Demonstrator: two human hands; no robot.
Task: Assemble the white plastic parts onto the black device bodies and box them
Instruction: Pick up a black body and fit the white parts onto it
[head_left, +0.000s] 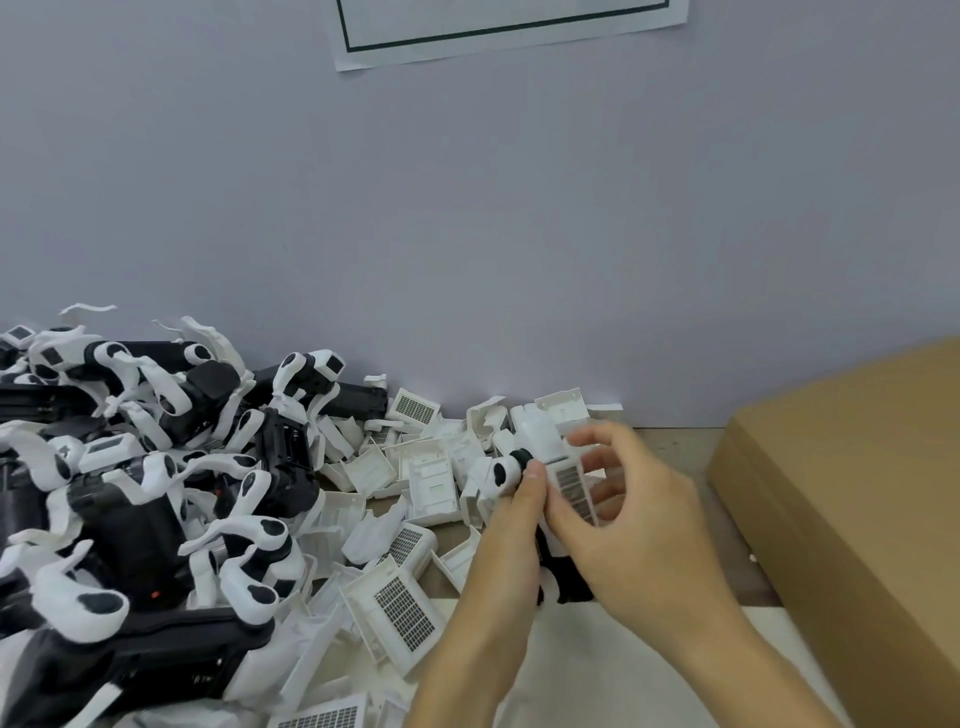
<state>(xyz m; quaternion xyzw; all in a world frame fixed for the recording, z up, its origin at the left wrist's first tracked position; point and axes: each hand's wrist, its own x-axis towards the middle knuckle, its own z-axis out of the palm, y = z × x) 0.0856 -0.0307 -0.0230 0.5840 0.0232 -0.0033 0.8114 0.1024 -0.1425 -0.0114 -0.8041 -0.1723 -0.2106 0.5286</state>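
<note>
Near the lower middle of the head view, both hands meet over the pale worktop (613, 675); the left hand (511, 540) comes up from below with its fingers curled round a black device body with a rounded white cap at its top end (506, 474), the thumb pressed against the seam where the white meets the black; the right hand (644, 525) reaches in from the right with its fingers bent around a white rectangular plastic part with a grey mesh grille (569, 480), holding that part against the upper side of the device body, so the two pieces touch between the hands; the lower end of the black body shows below the right palm, just above the worktop; behind and to the left of the hands lies a loose scatter of white plastic grille covers and tray-shaped shells (410, 613), some face up with the mesh showing, some turned over, reaching back to the foot of the pale grey wall (467, 234); further left, filling the left edge of the view, is a tall heap of black device bodies fitted with curved white plastic arms (145, 493), tangled over one another and touching the scatter of white parts; at the right stands a brown cardboard box (857, 493), its flap tilted, near the right hand but apart from it; high on the wall hangs a white paper sheet with a dark printed border (509, 26), cut off by the top edge.
</note>
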